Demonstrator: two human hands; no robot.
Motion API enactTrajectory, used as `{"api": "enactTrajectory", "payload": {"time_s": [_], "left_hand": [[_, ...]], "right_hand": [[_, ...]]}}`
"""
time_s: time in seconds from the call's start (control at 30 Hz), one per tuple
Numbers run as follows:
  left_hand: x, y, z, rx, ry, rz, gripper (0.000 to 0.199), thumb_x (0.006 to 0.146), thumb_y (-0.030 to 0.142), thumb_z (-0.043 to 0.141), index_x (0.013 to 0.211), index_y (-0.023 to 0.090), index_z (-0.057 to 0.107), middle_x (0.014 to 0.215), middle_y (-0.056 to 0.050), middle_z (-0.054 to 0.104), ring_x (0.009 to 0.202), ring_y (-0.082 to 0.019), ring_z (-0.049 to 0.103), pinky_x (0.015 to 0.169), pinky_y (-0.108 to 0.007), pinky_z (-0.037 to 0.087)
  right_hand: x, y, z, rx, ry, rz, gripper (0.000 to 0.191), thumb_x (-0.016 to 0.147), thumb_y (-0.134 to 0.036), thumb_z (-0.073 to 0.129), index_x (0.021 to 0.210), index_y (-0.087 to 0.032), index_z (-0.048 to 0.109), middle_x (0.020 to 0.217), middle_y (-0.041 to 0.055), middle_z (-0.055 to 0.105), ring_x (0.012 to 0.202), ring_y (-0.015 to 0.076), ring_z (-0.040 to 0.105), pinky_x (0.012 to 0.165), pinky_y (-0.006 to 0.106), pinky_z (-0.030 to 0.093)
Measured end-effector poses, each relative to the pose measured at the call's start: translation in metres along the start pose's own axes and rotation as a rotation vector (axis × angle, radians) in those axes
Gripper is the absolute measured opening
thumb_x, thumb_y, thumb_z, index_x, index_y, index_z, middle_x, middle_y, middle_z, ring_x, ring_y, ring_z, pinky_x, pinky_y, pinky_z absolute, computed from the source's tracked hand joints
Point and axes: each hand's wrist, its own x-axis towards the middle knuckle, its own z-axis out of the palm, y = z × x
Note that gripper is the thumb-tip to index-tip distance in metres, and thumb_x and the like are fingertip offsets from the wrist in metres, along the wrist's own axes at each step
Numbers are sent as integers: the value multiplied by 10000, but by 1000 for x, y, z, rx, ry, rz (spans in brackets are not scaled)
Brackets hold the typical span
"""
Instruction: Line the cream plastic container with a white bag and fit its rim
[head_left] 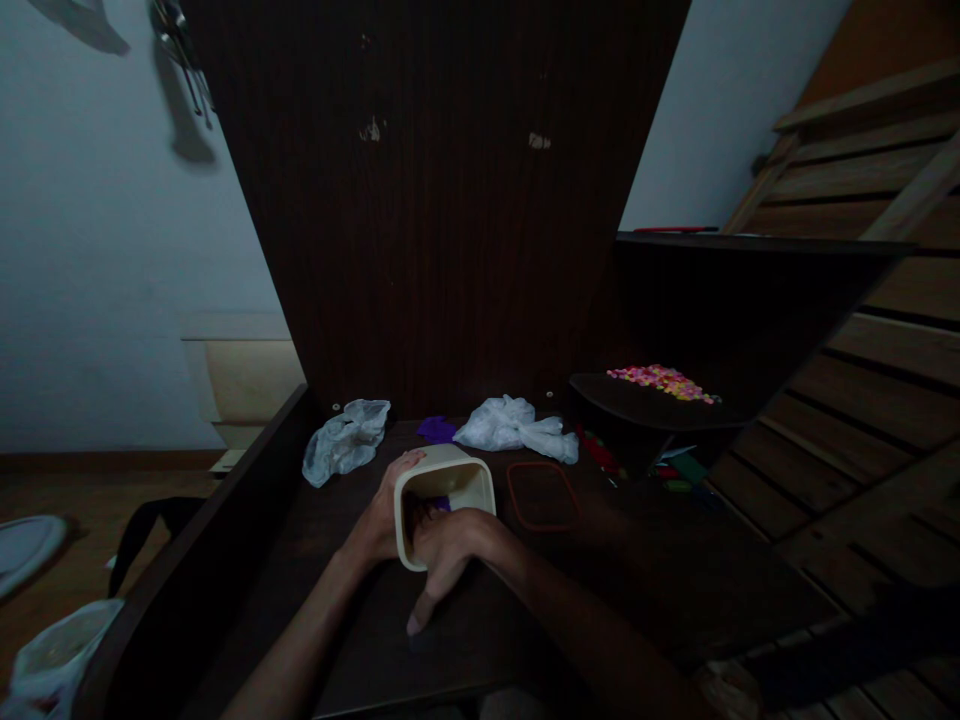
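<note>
The left hand (pixel 382 512) grips a tilted cream container (pixel 444 456). The right hand (pixel 448 545) reaches inside; whether it pinches anything is unclear.

We hold our left forearm (pixel 300 620) and right forearm (pixel 555 610) bare and converging ahead of us, the left hand (pixel 384 512) cupped with its fingers partly hidden, the right wrist (pixel 491 540) bent, and the right hand (pixel 452 545) angled leftward, thumb (pixel 422 608) splayed downward, fingers shadowed.

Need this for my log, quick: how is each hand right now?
Left hand: holding the beige container by its side.
Right hand: partly inside it; open or closed cannot be told.
</note>
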Motion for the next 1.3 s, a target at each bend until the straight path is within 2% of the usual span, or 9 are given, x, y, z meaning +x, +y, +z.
{"api": "enactTrajectory", "payload": {"time_s": [0.07, 0.2, 0.3, 0.43, 0.53, 0.67, 0.9, 1.03, 1.3], "left_hand": [[-1, -1, -1, -1, -15, -29, 961, 738, 333, 825, 1528, 242, 284, 1456, -205, 486, 1366, -421, 489, 1103, -633, 439], [0, -4, -5, -11, -38, -39, 925, 749, 314, 809, 1525, 229, 312, 1476, -212, 481, 1366, -428, 494, 1110, -621, 441], [5, -3, -8, -18, -55, 0, 928, 747, 359, 802, 1528, 244, 314, 1493, -199, 479, 1373, -417, 494, 1112, -609, 450], [16, 3, -12, -2, -90, 46, 1080, 671, 421, 852, 1554, 226, 262, 1498, -210, 470, 1377, -434, 484, 1124, -638, 428], [25, 9, -15, 44, -139, 72, 1148, 674, 424, 852, 1579, 191, 186, 1543, -248, 405, 1412, -458, 431, 1136, -665, 395], [28, 15, -16, 122, -110, 13, 1106, 736, 406, 815, 1590, 181, 150, 1582, -253, 347, 1446, -448, 383, 1132, -649, 405], [12, 30, -12, 248, 24, -65, 793, 846, 255, 689, 1534, 229, 295, 1412, -178, 518, 1316, -361, 522, 1071, -571, 483], [5, 38, -9, 231, 28, -102, 911, 800, 272, 690, 1567, 184, 207, 1449, -206, 462, 1340, -389, 475, 1071, -593, 469], [0, 18, 5, 273, 57, -85, 803, 941, 286, 530, 1599, 206, 78, 1556, -219, 357, 1437, -368, 396, 1119, -600, 426]], "right_hand": [[-14, -6, -4, -32, -54, -39, 1112, 678, -538, 818, 1490, 79, 375, 1551, 324, 359, 1449, 400, 375, 1192, 407, 344], [-42, -12, 6, -37, 49, -24, 1109, 791, -491, 747, 1528, 132, 201, 1583, 374, 209, 1493, 427, 259, 1221, 452, 283], [-52, -12, 19, -66, 135, 52, 877, 896, -395, 632, 1527, 94, 268, 1553, 363, 310, 1461, 416, 346, 1175, 484, 352], [-51, -15, 31, -211, 252, 214, 613, 839, -139, 598, 1387, 106, 473, 1359, 366, 553, 1266, 398, 582, 1020, 474, 497], [-51, -16, 32, -264, 349, 238, 462, 842, -70, 539, 1278, 81, 562, 1182, 329, 663, 1084, 353, 680, 883, 439, 568], [-55, -12, 27, -204, 447, 240, 386, 855, -76, 506, 1225, -10, 595, 1083, 253, 704, 940, 308, 718, 758, 400, 595], [-48, -10, 19, 31, 536, 347, 434, 833, -49, 477, 1256, -46, 572, 1056, 215, 729, 933, 318, 735, 777, 378, 580], [-34, -15, 17, 183, 604, 380, 378, 892, -86, 443, 1240, -58, 587, 1036, 205, 740, 943, 312, 737, 788, 365, 571], [-16, -29, 20, 271, 690, 340, 382, 1025, -285, 355, 1258, -76, 574, 1096, 224, 724, 972, 305, 724, 802, 366, 548]]}}
